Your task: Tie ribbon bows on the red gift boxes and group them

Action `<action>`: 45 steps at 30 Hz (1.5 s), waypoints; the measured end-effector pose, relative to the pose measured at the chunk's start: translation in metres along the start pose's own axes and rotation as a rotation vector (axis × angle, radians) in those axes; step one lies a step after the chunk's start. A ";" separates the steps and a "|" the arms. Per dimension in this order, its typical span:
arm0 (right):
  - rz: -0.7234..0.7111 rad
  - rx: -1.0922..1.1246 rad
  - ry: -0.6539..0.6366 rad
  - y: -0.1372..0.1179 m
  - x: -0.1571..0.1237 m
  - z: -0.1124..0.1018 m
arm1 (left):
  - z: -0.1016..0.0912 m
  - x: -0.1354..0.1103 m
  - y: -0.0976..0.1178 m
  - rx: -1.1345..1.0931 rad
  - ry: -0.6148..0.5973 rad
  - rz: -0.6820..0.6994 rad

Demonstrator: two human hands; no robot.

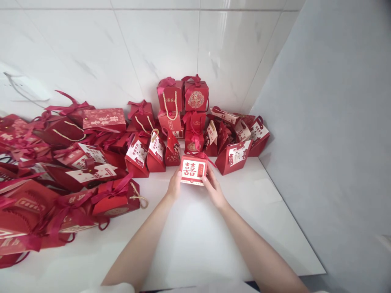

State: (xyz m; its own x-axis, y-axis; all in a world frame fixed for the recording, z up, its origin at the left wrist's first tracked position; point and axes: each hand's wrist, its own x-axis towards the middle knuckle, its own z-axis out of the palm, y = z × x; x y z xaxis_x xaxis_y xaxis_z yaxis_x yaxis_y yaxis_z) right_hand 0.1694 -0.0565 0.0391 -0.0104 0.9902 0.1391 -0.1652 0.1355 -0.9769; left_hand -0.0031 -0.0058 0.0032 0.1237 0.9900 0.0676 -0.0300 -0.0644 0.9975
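Between my two hands is a small red and white gift box (190,171) with large red lettering on its front and a red ribbon on top. My left hand (174,183) grips its left side. On the right side, my right hand (213,186) holds it with the thumb on the front face. Just behind it stands a stack of red ribboned boxes (196,97), some with a gold cord handle. To the right of the box is a red peaked box (236,158) with a white label. Slim red boxes (156,152) stand to the left.
A heap of red boxes (106,120) with ribbons and cords covers the table's left side. The white table (195,240) meets a tiled wall (165,40) at the back and a grey surface (324,122) on the right. A cable (23,94) hangs at far left.
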 end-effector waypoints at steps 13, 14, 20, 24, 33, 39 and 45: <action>-0.096 -0.086 0.231 0.017 0.005 0.000 | 0.000 -0.010 0.025 0.188 0.110 0.232; -0.126 -0.132 0.256 0.017 0.005 0.001 | 0.001 -0.011 0.023 0.252 0.044 0.282; -0.177 -0.220 0.302 0.007 0.000 0.000 | 0.003 -0.010 0.013 0.353 -0.047 0.248; -0.187 -0.108 0.125 -0.001 0.000 -0.002 | -0.002 -0.002 0.011 0.093 -0.146 0.193; -0.220 -0.235 0.095 0.008 -0.001 -0.006 | -0.001 -0.012 0.017 0.095 -0.102 0.041; -0.182 -0.088 0.210 0.013 0.002 -0.004 | -0.001 -0.017 0.023 0.136 -0.021 0.147; -0.094 0.017 0.203 0.015 0.002 -0.002 | -0.001 -0.017 0.019 0.100 -0.064 0.178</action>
State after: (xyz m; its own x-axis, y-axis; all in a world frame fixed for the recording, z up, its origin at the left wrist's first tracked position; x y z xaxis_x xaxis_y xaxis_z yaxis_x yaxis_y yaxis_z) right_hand 0.1689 -0.0526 0.0246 0.2040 0.9599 0.1924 -0.1731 0.2288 -0.9580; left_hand -0.0067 -0.0240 0.0211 0.1878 0.9521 0.2414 0.0415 -0.2532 0.9665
